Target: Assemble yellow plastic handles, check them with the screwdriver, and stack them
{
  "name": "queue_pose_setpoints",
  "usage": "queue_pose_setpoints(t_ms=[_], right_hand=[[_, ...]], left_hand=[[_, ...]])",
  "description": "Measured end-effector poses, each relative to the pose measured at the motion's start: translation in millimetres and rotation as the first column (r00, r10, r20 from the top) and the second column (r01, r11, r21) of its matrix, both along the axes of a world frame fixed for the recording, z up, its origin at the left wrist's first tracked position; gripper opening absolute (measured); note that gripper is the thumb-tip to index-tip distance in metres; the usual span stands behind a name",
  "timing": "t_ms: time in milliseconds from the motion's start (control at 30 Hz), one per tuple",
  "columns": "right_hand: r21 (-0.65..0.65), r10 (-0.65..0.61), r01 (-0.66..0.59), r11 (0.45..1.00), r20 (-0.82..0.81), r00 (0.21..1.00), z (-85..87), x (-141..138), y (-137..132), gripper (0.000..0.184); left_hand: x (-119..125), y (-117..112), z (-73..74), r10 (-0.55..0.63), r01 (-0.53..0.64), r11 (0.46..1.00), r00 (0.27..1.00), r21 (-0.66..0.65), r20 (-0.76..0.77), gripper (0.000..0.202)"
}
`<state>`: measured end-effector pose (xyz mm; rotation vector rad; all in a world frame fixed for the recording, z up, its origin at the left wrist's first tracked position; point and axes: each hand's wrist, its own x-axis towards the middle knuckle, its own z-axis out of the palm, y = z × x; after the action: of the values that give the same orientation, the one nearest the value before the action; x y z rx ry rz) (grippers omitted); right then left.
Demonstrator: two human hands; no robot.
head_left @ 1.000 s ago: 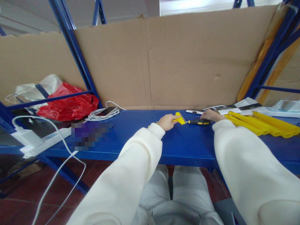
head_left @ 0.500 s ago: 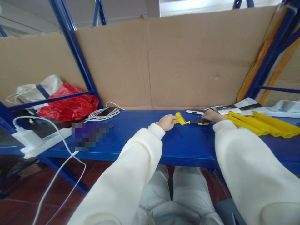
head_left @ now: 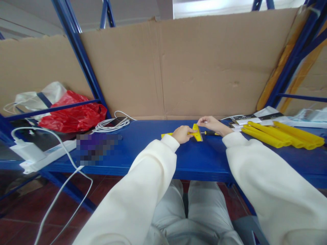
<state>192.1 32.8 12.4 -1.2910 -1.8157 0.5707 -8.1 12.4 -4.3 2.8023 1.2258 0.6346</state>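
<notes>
My left hand (head_left: 182, 134) is closed around a yellow scraper (head_left: 197, 133), which has a wide head with a metal edge on its right side. Part of its yellow handle shows left of the hand, low over the blue table. At the far end of the scraper head, my right hand (head_left: 212, 124) has its thumb and fingers curled together. Whether something small sits in that pinch is too small to tell. Partly hidden behind the right hand lies a screwdriver (head_left: 210, 133) with a black and yellow handle, its shaft toward the scraper head.
Several yellow tubes (head_left: 281, 134) lie on the table (head_left: 153, 160) at right, beside flat printed packets (head_left: 245, 119). At left are a coiled white cable (head_left: 111, 125), a power strip (head_left: 51, 154) and a red plastic bag (head_left: 74, 112). A cardboard panel (head_left: 204, 68) stands behind.
My right hand has moved left from beside the screwdriver handle to the scraper head. The scraper head has turned somewhat in my left hand, which stays in place.
</notes>
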Motion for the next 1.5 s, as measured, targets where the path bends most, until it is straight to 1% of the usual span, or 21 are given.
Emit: queue_pose_setpoints(t_ms=[133,300,433,567,667,767,867,933,1100,1167,1233,1333,1400,1500], right_hand=[[0.037,0.0,-0.001,0.999,0.042,0.999,-6.3,-9.8,2.6,0.011],[0.092,0.006,-0.018,0.996,0.129,0.992,-11.5,-7.6,11.0,0.01],[0.14,-0.029,0.0,0.99,0.205,0.978,-13.5,-5.9,15.3,0.009],[0.134,-0.048,0.018,0.991,0.224,0.973,-13.1,-7.9,13.2,0.011],[0.112,-0.076,0.056,0.992,0.186,0.98,-14.3,-11.5,9.4,0.01],[0.099,-0.103,0.094,0.991,0.086,0.991,-17.8,-14.9,6.8,0.005],[0.093,-0.126,0.129,0.987,-0.033,0.991,-21.3,-16.7,7.1,0.019],[0.082,-0.131,0.137,0.987,-0.081,0.988,-22.4,-16.9,8.8,0.028],[0.057,-0.146,0.158,0.986,-0.177,0.973,-19.6,-17.1,12.2,0.036],[0.025,-0.151,0.16,0.987,-0.211,0.966,-16.7,-17.8,10.7,0.034],[-0.025,-0.143,0.14,0.99,-0.221,0.965,-13.3,-18.7,7.3,0.027],[-0.097,-0.099,0.08,0.992,-0.213,0.972,-9.5,-20.0,1.1,0.012],[-0.13,-0.065,0.037,0.991,-0.216,0.974,-8.5,-20.6,-2.1,0.005],[-0.182,-0.033,-0.014,0.983,-0.25,0.968,-8.6,-21.1,-4.9,0.007]], left_hand=[[0.0,-0.7,-0.2,-0.004,0.004,1.0,1.0,0.028,-0.009,0.036],[0.0,-2.3,0.1,0.006,-0.006,0.999,1.0,0.033,-0.009,0.035],[0.1,-5.3,2.5,0.021,-0.02,1.0,0.999,0.024,-0.034,0.035],[0.0,-7.4,4.7,0.031,-0.03,0.999,0.998,0.023,-0.062,0.035],[0.0,-8.3,5.5,0.036,-0.034,0.999,0.997,0.027,-0.072,0.036],[0.3,-9.4,6.0,0.037,-0.035,0.999,0.997,0.031,-0.073,0.036],[0.7,-10.2,6.3,0.036,-0.034,0.999,0.997,0.035,-0.064,0.036],[0.9,-10.1,6.2,0.036,-0.034,0.999,0.998,0.041,-0.051,0.034],[0.9,-7.8,7.2,0.045,-0.046,0.997,0.999,0.054,0.019,0.036],[0.8,-7.2,8.8,0.073,-0.076,0.996,0.996,0.053,0.056,0.036],[0.5,-7.6,10.7,0.116,-0.12,0.992,0.99,0.043,0.08,0.036],[0.1,-9.5,13.0,0.187,-0.191,0.981,0.977,0.028,0.1,0.037],[-0.1,-11.1,13.9,0.214,-0.218,0.976,0.971,0.021,0.108,0.037],[0.0,-12.3,14.3,0.207,-0.209,0.978,0.973,0.008,0.099,0.037]])
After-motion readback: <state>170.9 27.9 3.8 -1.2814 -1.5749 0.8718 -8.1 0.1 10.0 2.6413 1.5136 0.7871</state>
